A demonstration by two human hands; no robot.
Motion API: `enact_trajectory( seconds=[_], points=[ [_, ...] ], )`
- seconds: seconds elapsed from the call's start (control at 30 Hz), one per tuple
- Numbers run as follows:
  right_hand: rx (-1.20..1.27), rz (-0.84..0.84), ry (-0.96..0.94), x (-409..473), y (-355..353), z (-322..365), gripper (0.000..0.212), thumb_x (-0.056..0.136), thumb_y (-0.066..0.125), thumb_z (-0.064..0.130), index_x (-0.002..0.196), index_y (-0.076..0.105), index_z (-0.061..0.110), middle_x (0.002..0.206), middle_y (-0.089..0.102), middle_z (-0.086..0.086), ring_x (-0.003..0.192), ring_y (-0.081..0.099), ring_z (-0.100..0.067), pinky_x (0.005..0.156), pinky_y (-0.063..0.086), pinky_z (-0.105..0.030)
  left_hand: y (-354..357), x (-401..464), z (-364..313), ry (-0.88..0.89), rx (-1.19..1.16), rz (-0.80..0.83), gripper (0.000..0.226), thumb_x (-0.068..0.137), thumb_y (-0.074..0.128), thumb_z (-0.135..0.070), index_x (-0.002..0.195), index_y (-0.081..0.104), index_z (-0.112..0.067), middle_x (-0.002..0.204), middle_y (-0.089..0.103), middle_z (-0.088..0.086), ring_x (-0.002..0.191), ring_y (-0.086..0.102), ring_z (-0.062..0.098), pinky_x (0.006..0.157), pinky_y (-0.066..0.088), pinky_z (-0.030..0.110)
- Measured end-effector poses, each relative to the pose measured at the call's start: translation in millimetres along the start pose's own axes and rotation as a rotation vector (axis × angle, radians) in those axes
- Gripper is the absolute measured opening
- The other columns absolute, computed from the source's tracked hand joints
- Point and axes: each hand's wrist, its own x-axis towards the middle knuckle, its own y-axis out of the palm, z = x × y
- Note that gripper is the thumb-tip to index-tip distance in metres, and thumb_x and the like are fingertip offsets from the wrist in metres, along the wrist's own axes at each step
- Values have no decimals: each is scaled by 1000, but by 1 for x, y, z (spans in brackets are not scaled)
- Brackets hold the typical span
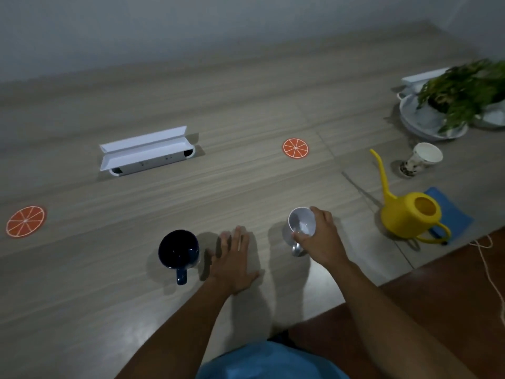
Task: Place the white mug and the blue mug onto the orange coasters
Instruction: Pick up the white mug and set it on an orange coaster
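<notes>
1. Blue fabric (273,362) fills the near edge of the view, and two bare forearms reach out from it over the wood-grain table (246,105).
2. Near the table's front edge stands the blue mug (179,253) — very dark, glossy, upright, mouth open to the camera, its handle pointing toward the near side.
3. To its right is the white mug (300,228), pale and smooth inside, tipped slightly left, with its handle hanging toward the near side.
4. One orange coaster (25,221), printed like a citrus slice, lies far off to the left; a second orange coaster (295,148) lies farther back, beyond the white mug. Both are bare.
5. Left hand (232,261): released, fingers spread, palm down on the table just right of the blue mug, not touching it.
6. Right hand (321,236): grasping the white mug, fingers curled over its right rim and thumb at the near rim — wrist bent downward.
7. At the right sit a yellow watering can (410,214), a paper cup (420,160) and a potted plant (464,88).
</notes>
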Motion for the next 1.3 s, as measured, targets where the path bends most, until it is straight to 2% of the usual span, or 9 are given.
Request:
enact_trajectory(
  seconds=[0.07,0.17,0.33,0.47,0.7,0.87,1.03,1.13,1.3],
  points=[
    [11,-1,-5,0,2,-1,86,71,87,34,143,40,27,142,41,1,125,48,-24,94,51,-40,-9,14,1,-3,-12,22,117,79,61,-72,155,-16,-29,163,-32,-1,148,-26,40,111,8,76],
    [4,-36,-17,6,5,-2,89,68,89,37,142,39,29,142,43,2,126,46,-23,90,47,-35,-23,35,0,-4,-15,54,126,71,70,-72,154,-17,-35,160,-36,-2,147,-27,43,110,10,78],
    [25,-75,-30,29,7,4,90,68,91,34,143,42,26,143,47,0,128,46,-23,93,45,-31,-44,63,-2,-53,39,127,152,51,79,-76,137,-42,-44,155,-46,-3,143,-32,43,104,-2,85],
    [47,-113,-73,57,10,15,88,69,91,35,143,43,23,144,49,-4,128,46,-23,95,43,-29,-51,77,0,-94,67,208,162,43,79,-80,140,-44,-37,148,-55,0,137,-40,47,104,-8,84],
    [113,-212,-98,117,13,30,86,67,92,34,139,46,24,139,53,-3,122,48,-18,91,43,-27,-48,80,3,-105,35,211,163,44,80,-79,142,-42,-35,147,-56,0,133,-48,43,102,-18,81],
    [191,-307,-79,169,12,42,85,64,93,32,136,49,24,133,55,0,120,50,-19,85,39,-17,-48,84,6,-104,8,241,162,42,80,-79,141,-42,-40,146,-57,-4,131,-52,39,99,-25,76],
    [184,-365,-48,226,0,54,83,64,91,35,136,53,18,132,59,-4,120,54,-27,93,48,-34,-47,84,8,-112,-22,247,163,39,81,-78,140,-41,-43,145,-58,-9,128,-57,33,95,-32,72],
    [190,-391,-45,256,-8,61,81,64,89,36,135,53,17,131,57,-3,122,53,-27,96,45,-32,-48,83,7,-116,-30,235,161,40,82,-76,142,-38,-44,146,-56,-11,129,-57,31,97,-32,72],
    [181,-364,-24,290,-14,64,83,66,90,32,138,51,17,135,55,-5,124,52,-27,87,41,-26,-46,84,7,-143,-39,218,159,43,84,-71,143,-37,-46,147,-55,-13,131,-55,30,100,-29,73]
  ],
)
